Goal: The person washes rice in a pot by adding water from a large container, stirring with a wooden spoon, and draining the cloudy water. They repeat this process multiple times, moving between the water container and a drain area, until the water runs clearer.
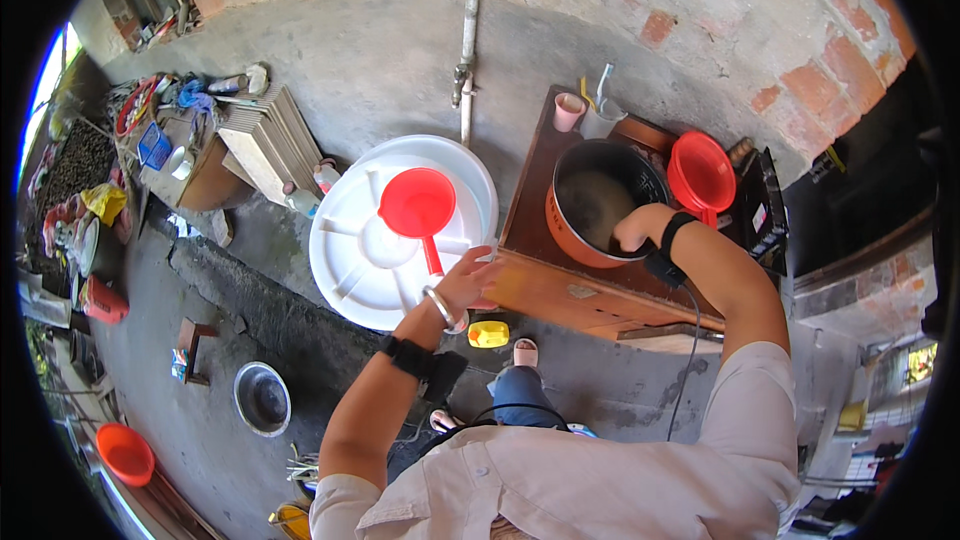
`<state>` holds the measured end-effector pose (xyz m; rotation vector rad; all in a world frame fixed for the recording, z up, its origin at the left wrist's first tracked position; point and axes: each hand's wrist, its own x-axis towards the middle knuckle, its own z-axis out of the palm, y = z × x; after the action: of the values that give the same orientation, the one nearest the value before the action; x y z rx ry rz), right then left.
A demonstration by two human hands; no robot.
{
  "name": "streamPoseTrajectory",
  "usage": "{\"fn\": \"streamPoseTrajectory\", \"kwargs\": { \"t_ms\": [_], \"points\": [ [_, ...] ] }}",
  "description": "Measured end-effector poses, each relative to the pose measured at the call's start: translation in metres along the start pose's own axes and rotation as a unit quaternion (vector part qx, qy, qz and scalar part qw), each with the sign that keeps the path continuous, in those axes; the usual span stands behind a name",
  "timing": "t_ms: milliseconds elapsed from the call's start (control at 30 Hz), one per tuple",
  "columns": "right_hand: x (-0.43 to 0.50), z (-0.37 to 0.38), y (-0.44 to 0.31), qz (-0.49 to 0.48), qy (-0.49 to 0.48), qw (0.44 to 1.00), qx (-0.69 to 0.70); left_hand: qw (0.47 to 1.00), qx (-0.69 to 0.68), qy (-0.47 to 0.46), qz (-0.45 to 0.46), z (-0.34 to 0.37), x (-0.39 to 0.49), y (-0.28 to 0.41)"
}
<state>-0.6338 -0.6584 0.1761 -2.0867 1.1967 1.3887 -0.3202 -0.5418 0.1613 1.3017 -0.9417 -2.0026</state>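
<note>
My right hand [636,229] reaches over the near rim into a dark-lined pot with an orange outside [559,221], which holds cloudy liquid; its fingers are partly hidden, so what they hold cannot be told. The pot stands on a brown wooden cabinet [547,277]. My left hand [471,277] is held with fingers apart near the cabinet's left edge, beside the handle of a red plastic ladle [417,202]. That ladle lies on a white plastic lid [337,240] over a large white tub [480,172]. A second red ladle [701,171] sits to the right of the pot.
A pink cup [568,111] and a cup with toothbrushes [601,120] stand behind the pot. At right is a black crate [765,214]. A tap [459,86] is on the wall pipe. A yellow jug [488,334] and a metal basin [262,399] are on the floor.
</note>
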Motion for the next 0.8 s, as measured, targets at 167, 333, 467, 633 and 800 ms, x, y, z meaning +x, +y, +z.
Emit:
{"fn": "streamPoseTrajectory", "kwargs": {
  "t_ms": [167,333,467,633,800],
  "points": [
    [0.031,-0.021,-0.011,-0.147,-0.028,0.988,-0.049,0.996,-0.004,0.068,-0.061,0.078,0.071,0.024],
    [0.052,-0.03,-0.014,-0.307,0.207,0.929,0.003,0.987,-0.109,0.085,-0.085,0.117,0.124,0.024],
    [0.073,-0.037,-0.015,-0.309,0.346,0.873,-0.152,0.987,-0.108,0.115,-0.022,0.119,0.129,0.016],
    [0.104,-0.051,-0.003,-0.128,0.196,0.972,-0.002,0.982,-0.131,0.132,0.001,0.101,0.119,-0.004],
    [0.113,-0.014,0.009,0.01,0.245,0.966,0.075,0.976,0.041,0.207,0.06,0.096,0.124,-0.02]
  ]
}}
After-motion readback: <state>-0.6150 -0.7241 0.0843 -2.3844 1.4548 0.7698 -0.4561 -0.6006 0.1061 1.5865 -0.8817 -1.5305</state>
